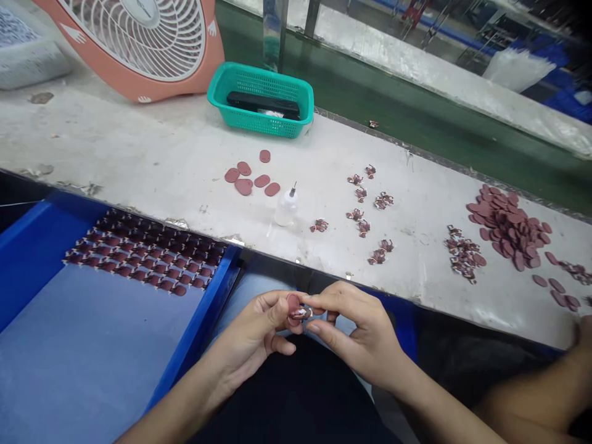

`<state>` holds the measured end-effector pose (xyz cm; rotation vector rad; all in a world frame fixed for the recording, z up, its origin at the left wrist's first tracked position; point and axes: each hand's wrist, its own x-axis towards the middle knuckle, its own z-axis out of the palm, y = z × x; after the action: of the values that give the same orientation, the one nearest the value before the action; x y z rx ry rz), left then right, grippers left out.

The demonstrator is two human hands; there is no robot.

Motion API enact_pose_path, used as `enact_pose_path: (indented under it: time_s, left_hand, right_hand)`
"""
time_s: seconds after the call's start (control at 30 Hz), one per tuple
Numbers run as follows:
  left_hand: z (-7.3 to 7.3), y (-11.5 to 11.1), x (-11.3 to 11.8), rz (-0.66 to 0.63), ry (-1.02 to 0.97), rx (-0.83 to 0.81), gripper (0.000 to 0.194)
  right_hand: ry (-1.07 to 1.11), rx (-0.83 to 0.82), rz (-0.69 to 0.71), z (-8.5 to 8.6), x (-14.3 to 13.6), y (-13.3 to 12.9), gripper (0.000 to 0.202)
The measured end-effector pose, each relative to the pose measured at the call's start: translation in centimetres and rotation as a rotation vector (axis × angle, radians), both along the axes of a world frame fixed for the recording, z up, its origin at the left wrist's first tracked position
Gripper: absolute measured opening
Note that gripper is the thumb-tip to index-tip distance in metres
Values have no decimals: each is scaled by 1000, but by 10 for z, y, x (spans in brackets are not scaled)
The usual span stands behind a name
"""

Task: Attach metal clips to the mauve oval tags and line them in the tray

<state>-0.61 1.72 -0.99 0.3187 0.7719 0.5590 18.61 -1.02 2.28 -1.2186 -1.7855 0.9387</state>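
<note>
My left hand (256, 330) holds a flat reddish-brown oval piece (293, 303) between thumb and fingers, low in front of my body. Against that oval sits a small brown-and-white figure piece (304, 313), which my right hand (363, 324) pinches between thumb and fingertips. The fingers partly cover where the two pieces meet. Beyond my hands, on the white bench, stands a clear dropper bottle (287, 208) with a thin needle tip. Several loose ovals (243, 186) lie to its left, and several small figure pieces (361, 195) are scattered to its right.
A blue tray (111, 327) at left bears rows of assembled pieces (152, 256). Behind are a green basket (263, 126) and an orange fan (185, 89). A heap of ovals (509, 225) lies at right, near another person's blurred arm (536, 388).
</note>
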Motion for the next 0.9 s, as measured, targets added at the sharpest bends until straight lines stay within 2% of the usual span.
enact_pose_path:
  time_s: [0.17, 0.33, 0.5, 0.57, 0.73, 0.9]
  left_hand:
    - [1, 1, 1, 19, 0, 5, 41]
    - [2, 2, -2, 45, 12, 29, 66]
    - [-5, -6, -7, 381, 334, 189, 40]
    - [-9, -8, -9, 427, 388, 252, 37]
    - [-14, -7, -18, 505, 523, 287, 36]
    - [-17, -6, -41, 549, 640, 246, 41]
  right_hand:
    - [42, 2, -3, -2, -2, 1, 24]
    - [-14, 125, -71, -5, -9, 3, 23]
    - [-283, 524, -245, -24, -29, 9, 25]
    - [-347, 610, -234, -35, -40, 13, 27]
    - [-365, 645, -167, -51, -67, 24, 21]
    - [-372, 626, -105, -45, -87, 26, 16]
